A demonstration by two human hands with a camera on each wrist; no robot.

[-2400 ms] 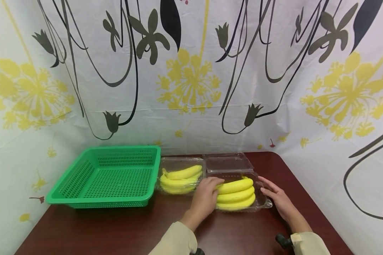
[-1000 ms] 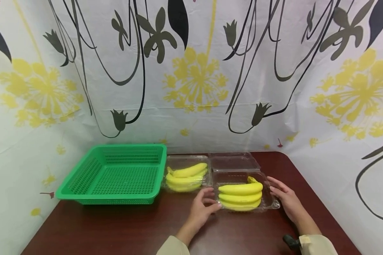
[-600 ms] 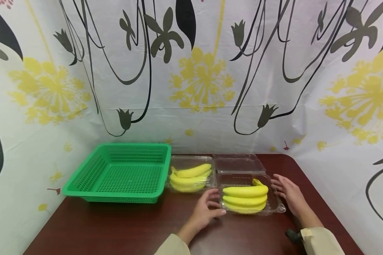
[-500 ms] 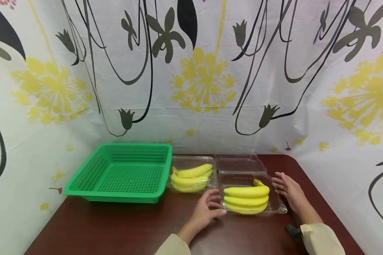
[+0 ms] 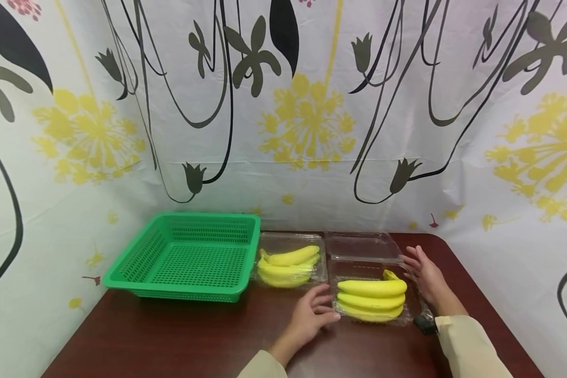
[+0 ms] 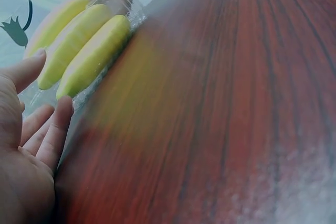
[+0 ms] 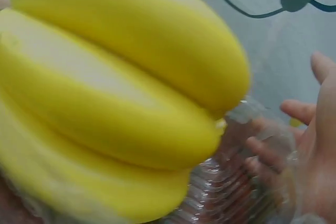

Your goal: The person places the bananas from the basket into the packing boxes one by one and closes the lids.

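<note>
A bunch of yellow bananas (image 5: pixel 372 300) lies in a clear plastic clamshell box (image 5: pixel 359 269), whose lid (image 5: pixel 361 245) is folded back toward the wall. My left hand (image 5: pixel 307 317) is at the box's left side, fingers spread and thumb near its front left corner; whether it touches the plastic I cannot tell. My right hand (image 5: pixel 427 275) is by the right side with fingers extended, partly seen through the clear wall in the right wrist view. Bananas (image 7: pixel 105 87) fill much of that view. In the left wrist view the banana tips (image 6: pixel 79 51) are close to my fingers.
A second clear box (image 5: pixel 269 241) with bananas (image 5: pixel 288 266) inside stands to the left, its cover seemingly over them. Farther left is a green plastic basket (image 5: pixel 193 294). All stand on a dark red wooden table (image 5: pixel 193 336), before a patterned cloth (image 5: pixel 274 199).
My left hand has come off the bananas to the box's left side. My right hand has shifted slightly back along the right side. The head view has turned left.
</note>
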